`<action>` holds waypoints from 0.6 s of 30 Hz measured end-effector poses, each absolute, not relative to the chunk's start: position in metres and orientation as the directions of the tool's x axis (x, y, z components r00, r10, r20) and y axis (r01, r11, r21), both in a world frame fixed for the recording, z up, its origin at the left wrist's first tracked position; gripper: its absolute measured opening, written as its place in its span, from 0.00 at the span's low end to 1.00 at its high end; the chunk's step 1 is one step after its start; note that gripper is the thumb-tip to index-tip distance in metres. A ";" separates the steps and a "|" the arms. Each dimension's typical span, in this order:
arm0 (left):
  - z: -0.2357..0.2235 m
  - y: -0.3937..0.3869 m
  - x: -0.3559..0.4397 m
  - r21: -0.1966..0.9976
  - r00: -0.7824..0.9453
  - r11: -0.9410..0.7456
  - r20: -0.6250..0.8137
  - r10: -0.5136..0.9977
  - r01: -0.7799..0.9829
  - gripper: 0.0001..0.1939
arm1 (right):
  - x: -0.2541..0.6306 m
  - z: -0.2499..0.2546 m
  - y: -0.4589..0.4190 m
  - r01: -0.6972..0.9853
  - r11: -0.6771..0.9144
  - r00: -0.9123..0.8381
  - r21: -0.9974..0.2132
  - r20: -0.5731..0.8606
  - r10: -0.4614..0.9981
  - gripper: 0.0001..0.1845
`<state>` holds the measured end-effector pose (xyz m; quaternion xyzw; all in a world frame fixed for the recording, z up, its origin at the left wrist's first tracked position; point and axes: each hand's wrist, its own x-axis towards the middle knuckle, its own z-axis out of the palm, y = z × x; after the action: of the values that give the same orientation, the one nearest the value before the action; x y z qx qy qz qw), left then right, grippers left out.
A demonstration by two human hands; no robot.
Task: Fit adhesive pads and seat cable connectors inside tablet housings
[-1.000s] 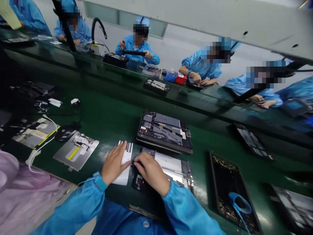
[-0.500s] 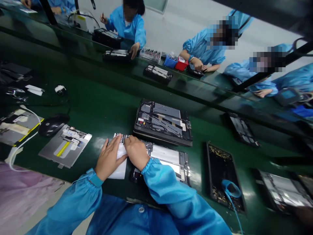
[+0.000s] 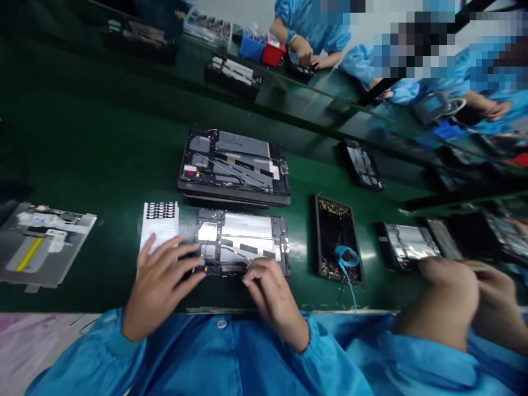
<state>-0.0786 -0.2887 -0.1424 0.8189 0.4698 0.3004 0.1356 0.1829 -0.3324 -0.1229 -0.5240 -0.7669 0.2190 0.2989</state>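
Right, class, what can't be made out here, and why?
Head view:
What, if anything, the right hand holds: too small, or hidden within it.
Lower part of white sheet: covered by the left hand.
Grey plate: cut off by the left edge.
Nearest co-worker's hands: details lost to blur.

The person wore a loose work smock (image 3: pixel 193 346) of thin blue cloth with a faint sheen, its front a deeper blue and softly creased, with a small, round, pale button (image 3: pixel 221 324) on it. The left sleeve (image 3: pixel 88 355) and right sleeve (image 3: pixel 330 360) were long, roomy and wrinkled, the right one gathered at its cuff. Both hands (image 3: pixel 159 286) were bare.
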 end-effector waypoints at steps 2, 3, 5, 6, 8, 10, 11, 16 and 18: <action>-0.146 -0.301 -0.056 0.511 0.507 -0.600 0.326 0.798 0.615 0.09 | 0.182 -0.140 -0.346 0.739 0.343 -0.251 -0.580 0.236 0.939 0.07; -0.150 -0.305 -0.045 0.521 0.536 -0.612 0.310 0.785 0.595 0.11 | 0.180 -0.146 -0.350 0.765 0.341 -0.244 -0.546 0.243 0.939 0.07; -0.161 -0.308 -0.030 0.549 0.545 -0.606 0.294 0.785 0.576 0.12 | 0.176 -0.154 -0.352 0.791 0.348 -0.253 -0.503 0.250 0.935 0.07; -0.167 -0.307 -0.026 0.565 0.536 -0.593 0.288 0.794 0.574 0.12 | 0.174 -0.155 -0.352 0.794 0.356 -0.263 -0.493 0.249 0.932 0.07; -0.176 -0.304 -0.022 0.597 0.511 -0.566 0.283 0.812 0.568 0.12 | 0.171 -0.157 -0.350 0.795 0.372 -0.283 -0.480 0.248 0.926 0.06; -0.181 -0.301 -0.024 0.619 0.490 -0.552 0.290 0.822 0.559 0.11 | 0.168 -0.158 -0.347 0.800 0.379 -0.295 -0.464 0.245 0.924 0.05; -0.181 -0.300 -0.025 0.626 0.483 -0.547 0.292 0.825 0.556 0.11 | 0.168 -0.159 -0.346 0.806 0.378 -0.296 -0.455 0.243 0.924 0.05; -0.178 -0.300 -0.027 0.619 0.501 -0.573 0.313 0.807 0.537 0.13 | 0.167 -0.162 -0.345 0.822 0.376 -0.297 -0.427 0.241 0.924 0.05; -0.177 -0.299 -0.026 0.619 0.514 -0.586 0.320 0.796 0.523 0.14 | 0.167 -0.162 -0.345 0.819 0.381 -0.298 -0.430 0.249 0.922 0.05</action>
<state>-0.0260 -0.2994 -0.1773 0.8391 0.3929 0.2981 0.2295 0.1672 -0.3450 -0.1624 -0.5454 -0.7979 0.1107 0.2318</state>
